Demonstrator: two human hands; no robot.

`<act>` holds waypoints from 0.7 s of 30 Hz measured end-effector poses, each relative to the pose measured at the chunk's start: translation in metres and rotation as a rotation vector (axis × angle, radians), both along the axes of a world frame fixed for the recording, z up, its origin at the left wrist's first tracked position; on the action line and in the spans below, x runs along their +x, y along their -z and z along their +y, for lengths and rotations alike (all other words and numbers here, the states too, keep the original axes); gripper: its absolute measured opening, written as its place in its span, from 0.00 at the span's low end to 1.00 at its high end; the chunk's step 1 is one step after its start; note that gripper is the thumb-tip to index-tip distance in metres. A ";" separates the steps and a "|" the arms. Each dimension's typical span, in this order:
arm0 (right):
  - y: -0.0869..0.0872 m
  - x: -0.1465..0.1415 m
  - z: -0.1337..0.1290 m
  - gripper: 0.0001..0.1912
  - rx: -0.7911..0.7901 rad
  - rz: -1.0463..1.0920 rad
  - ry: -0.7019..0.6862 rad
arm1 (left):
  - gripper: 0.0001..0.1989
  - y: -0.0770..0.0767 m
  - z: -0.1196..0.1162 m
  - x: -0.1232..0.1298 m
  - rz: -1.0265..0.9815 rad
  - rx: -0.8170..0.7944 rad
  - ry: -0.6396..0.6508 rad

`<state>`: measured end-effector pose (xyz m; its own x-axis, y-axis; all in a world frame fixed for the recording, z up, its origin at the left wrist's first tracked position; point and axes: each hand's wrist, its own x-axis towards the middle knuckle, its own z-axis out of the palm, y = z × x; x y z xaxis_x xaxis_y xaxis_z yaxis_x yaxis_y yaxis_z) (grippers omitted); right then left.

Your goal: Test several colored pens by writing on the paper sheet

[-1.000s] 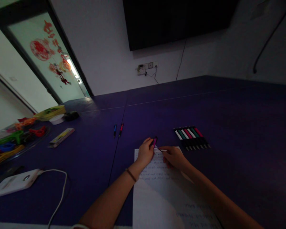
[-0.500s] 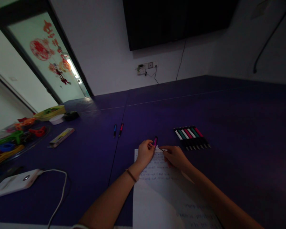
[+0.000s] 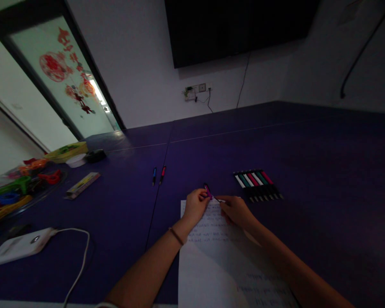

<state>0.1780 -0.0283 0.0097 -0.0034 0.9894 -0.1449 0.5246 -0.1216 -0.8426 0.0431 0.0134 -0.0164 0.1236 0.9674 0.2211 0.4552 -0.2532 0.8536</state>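
Note:
My left hand (image 3: 196, 204) is closed round a purple and black pen part (image 3: 208, 191), its dark end pointing up and left. My right hand (image 3: 235, 210) pinches a thin dark rod (image 3: 217, 199) whose tip meets or nearly meets the lower end of the pen part; its kind is too small to make out. Both hands are over the top edge of a white paper sheet (image 3: 205, 269) with handwritten lines. Right of my right hand lies a row of several pens (image 3: 258, 185) in white, green and red with black grips.
A blue pen (image 3: 154, 176) and a red pen (image 3: 162, 175) lie left of the paper on the purple table (image 3: 122, 222). Farther left are a small box (image 3: 82, 185), a tray of colourful items (image 3: 22, 188) and a white power bank (image 3: 22, 246) with a cable (image 3: 86, 252).
The pen part in my left hand has tilted, its upper end swinging a little left. My right hand has hardly moved.

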 end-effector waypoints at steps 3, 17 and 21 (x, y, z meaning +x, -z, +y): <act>0.000 0.000 0.000 0.21 0.015 -0.003 -0.006 | 0.12 -0.004 -0.003 -0.001 0.029 0.026 0.026; -0.004 0.006 -0.003 0.20 0.201 -0.148 0.011 | 0.10 -0.002 -0.001 0.001 -0.044 -0.018 0.007; -0.004 0.007 -0.003 0.19 0.194 -0.200 0.031 | 0.11 -0.001 -0.001 0.001 -0.043 -0.026 -0.001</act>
